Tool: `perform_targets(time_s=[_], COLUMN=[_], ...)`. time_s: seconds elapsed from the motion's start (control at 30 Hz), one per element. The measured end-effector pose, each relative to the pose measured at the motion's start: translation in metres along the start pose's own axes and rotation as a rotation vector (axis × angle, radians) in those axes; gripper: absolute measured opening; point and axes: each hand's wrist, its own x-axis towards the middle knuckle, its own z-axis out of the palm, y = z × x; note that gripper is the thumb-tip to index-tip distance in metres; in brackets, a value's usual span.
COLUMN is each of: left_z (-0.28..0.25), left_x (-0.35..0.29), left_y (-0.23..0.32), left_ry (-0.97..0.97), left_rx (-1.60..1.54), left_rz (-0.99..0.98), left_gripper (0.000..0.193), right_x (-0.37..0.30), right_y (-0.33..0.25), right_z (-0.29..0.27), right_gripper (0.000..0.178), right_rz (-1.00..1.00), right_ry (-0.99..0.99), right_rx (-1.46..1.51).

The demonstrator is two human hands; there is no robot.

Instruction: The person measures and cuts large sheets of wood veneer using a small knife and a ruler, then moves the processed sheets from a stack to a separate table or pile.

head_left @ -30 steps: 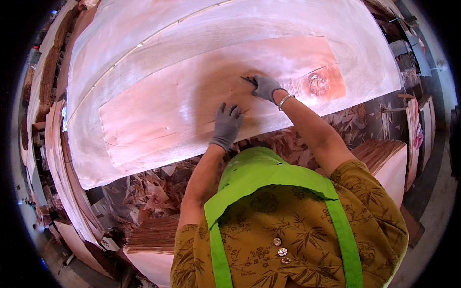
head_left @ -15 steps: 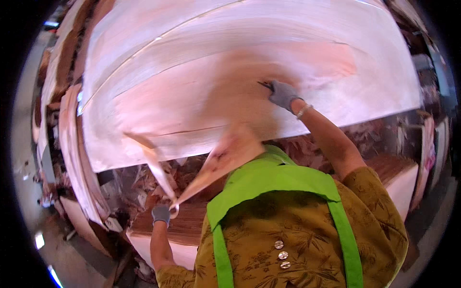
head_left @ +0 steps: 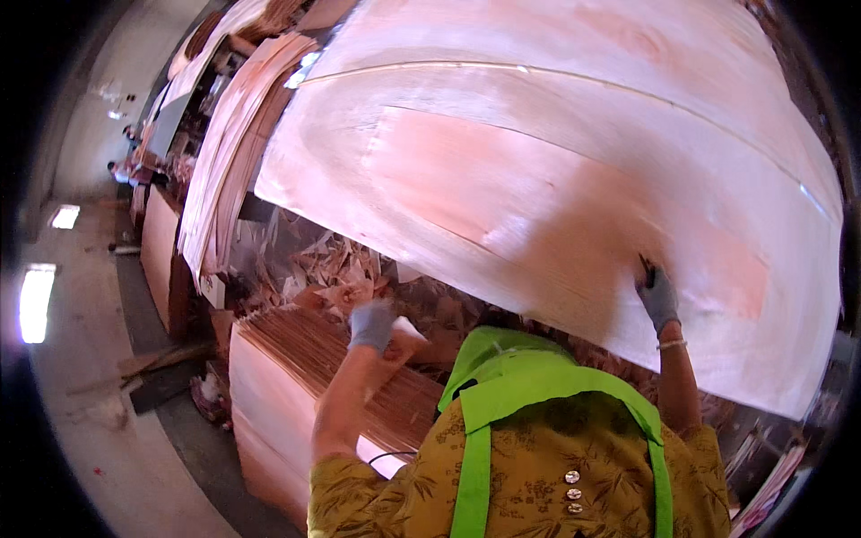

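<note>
A broad sheet of pale wood veneer [head_left: 430, 99] spreads in front of me, with a pinker, long veneer piece [head_left: 466, 179] lying on it. Over the right part of that piece, my right hand [head_left: 659, 305], in a grey glove, is closed around a small dark tool [head_left: 647, 265] with a pointed end; its exact kind is unclear. My left hand [head_left: 370, 325], also gloved, is smeared by motion above a veneer stack [head_left: 314, 345], beside loose veneer scraps [head_left: 336, 269]. A pale scrap [head_left: 408, 334] shows next to it; whether the fingers grip it is hidden.
Curved veneer sheets [head_left: 242, 134] lean together at the left. A board [head_left: 161, 260] stands upright beyond them, near the grey floor [head_left: 90, 386]. A green apron [head_left: 538, 381] covers my front. People [head_left: 126, 166] are small in the far left background.
My view has swung left. The torn veneer strip that hung from my left hand no longer shows as before, and that hand is now over the stack. The right hand still holds the dark tool.
</note>
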Motion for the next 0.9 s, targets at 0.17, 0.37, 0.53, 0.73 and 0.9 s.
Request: perform_targets(time_s=[0.17,0.37,0.53,0.73,0.9], left_z=[-0.09,-0.092,-0.076,-0.063,-0.065], left_x=[0.09,0.207,0.252,0.263,0.264], left_y=[0.064,0.022,-0.037,-0.035,-0.036], left_ry=[0.82,0.969,1.002,1.207,1.198], left_rx=[-0.398,-0.376,-0.559,-0.821,-0.841], left_rz=[0.403,0.259,0.044,0.026,-0.029], left_gripper=[0.016,0.016,0.024,0.029,0.031], right_x=[0.008,0.045,0.133,0.195,0.213], right_y=[-0.006,-0.126,-0.333,-0.497,-0.535], right_z=[0.006,0.015,0.117,0.232,0.272], right_gripper=[0.042,0.031,0.034,0.031,0.02], right_rz=[-0.068,-0.138,-0.548,-0.867,-1.013], right_ry=[-0.054,-0.239,-0.342,-0.387,-0.363], right_rx=[-0.016,-0.285,-0.3,-0.467,-0.603])
